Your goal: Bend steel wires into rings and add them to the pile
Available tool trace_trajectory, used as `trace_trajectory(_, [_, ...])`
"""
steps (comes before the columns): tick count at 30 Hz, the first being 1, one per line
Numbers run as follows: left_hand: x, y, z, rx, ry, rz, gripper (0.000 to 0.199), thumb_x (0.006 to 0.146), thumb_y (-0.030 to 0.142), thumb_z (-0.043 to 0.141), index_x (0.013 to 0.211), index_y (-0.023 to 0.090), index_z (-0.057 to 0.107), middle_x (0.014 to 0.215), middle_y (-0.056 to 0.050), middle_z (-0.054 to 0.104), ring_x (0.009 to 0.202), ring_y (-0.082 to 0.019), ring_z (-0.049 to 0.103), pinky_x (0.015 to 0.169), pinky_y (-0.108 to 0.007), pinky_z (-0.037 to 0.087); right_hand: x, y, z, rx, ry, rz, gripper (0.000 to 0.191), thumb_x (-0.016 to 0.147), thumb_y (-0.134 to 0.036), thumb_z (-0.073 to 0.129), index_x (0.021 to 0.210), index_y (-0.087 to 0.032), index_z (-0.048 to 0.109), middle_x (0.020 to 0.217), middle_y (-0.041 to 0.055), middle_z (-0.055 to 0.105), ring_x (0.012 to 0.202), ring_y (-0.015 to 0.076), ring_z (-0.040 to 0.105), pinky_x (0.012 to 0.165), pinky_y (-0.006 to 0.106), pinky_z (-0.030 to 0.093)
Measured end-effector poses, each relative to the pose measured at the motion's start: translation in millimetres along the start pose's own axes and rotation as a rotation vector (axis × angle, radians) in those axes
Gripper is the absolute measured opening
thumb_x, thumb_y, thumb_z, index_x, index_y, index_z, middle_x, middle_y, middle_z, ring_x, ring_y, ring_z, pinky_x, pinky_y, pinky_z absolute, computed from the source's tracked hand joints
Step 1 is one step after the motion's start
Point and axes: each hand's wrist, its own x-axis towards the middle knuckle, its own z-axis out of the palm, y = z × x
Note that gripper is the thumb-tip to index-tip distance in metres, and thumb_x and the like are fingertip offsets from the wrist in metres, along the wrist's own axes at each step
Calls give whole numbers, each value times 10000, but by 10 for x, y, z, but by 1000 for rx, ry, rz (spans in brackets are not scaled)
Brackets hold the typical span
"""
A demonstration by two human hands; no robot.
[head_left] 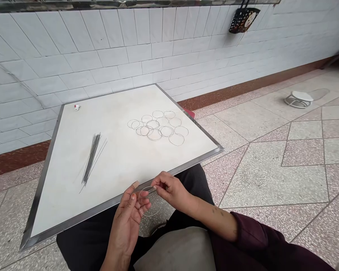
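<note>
"Where is the wire ring (150,216)?"

"In the air, just beside the near edge of the worktop (115,109). The right hand (173,192) pinches the top of it between thumb and fingertips"

"And the left hand (127,216)?"

"Open, palm turned towards the ring, its thumb and fingers apart. The ring's side passes close by those fingers, but I can't tell whether they touch it. One fingertip has a tan wrap (136,184) on it"

"What lies on the worktop?"

"A cluster of thin rings (159,130), many of them overlapping, towards the right side of the worktop. On its left part there's a bundle of straight wires (92,158), with a couple of loose wires (99,154) lying slantwise just beside it. Near the far left corner of the worktop sits a small white and red thing (77,107), too small to make out"

"Anything around it?"

"A tiled wall (124,56) runs behind the worktop. A dark patterned bag (243,19) hangs against that wall, up and to the right of the worktop. A low white stool (298,97) stands on the floor (265,173), well apart from the worktop on the right. Something red (190,112) shows just past the worktop's right edge, mostly hidden"
</note>
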Motion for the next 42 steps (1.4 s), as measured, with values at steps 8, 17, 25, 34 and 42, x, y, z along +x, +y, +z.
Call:
trace_trajectory(8, [40, -128, 67, -346, -246, -342, 525, 940, 541, 451, 1327, 205, 563, 1377, -133, 577, 1234, -324, 538, 987, -531, 449, -30, 7, 59, 63, -51, 85, 150, 852, -95, 592, 911, -204, 677, 849, 16, 611, 795, 136, 571, 689, 239, 478])
trace_trajectory(17, [15, -112, 53, -285, -276, -350, 469, 975, 464, 416, 1367, 237, 536, 1492, -94, 469, 1208, -294, 532, 918, -472, 485, -22, 0, 15, -51, -88, 11, 224, 847, -88, 616, 1008, -234, 672, 871, 9, 647, 878, 163, 570, 784, 284, 489])
trace_trajectory(25, [15, -98, 53, -321, -268, -345, 454, 979, 445, 409, 1323, 205, 582, 1382, -114, 555, 1133, -262, 557, 903, -445, 489, -18, -35, -45, -78, -121, -50, 241, 852, -83, 603, 1024, -238, 672, 914, 20, 674, 907, 177, 586, 821, 315, 493])
trace_trajectory(34, [1, -58, 49, -315, -302, -344, 526, 971, 510, 380, 1366, 203, 541, 1432, -132, 517, 1230, -290, 505, 938, -473, 468, 5, -65, -74, -91, -116, -100, 195, 907, -119, 563, 1029, -224, 673, 943, 34, 702, 917, 177, 609, 848, 325, 496])
trace_trajectory(42, [21, -62, 35, -310, -282, -354, 555, 956, 529, 406, 1397, 211, 515, 1485, -126, 478, 1311, -313, 438, 931, -477, 474, 16, -66, -94, -88, -104, -67, 185, 950, -171, 535, 1041, -234, 683, 958, 30, 717, 929, 169, 632, 854, 315, 513])
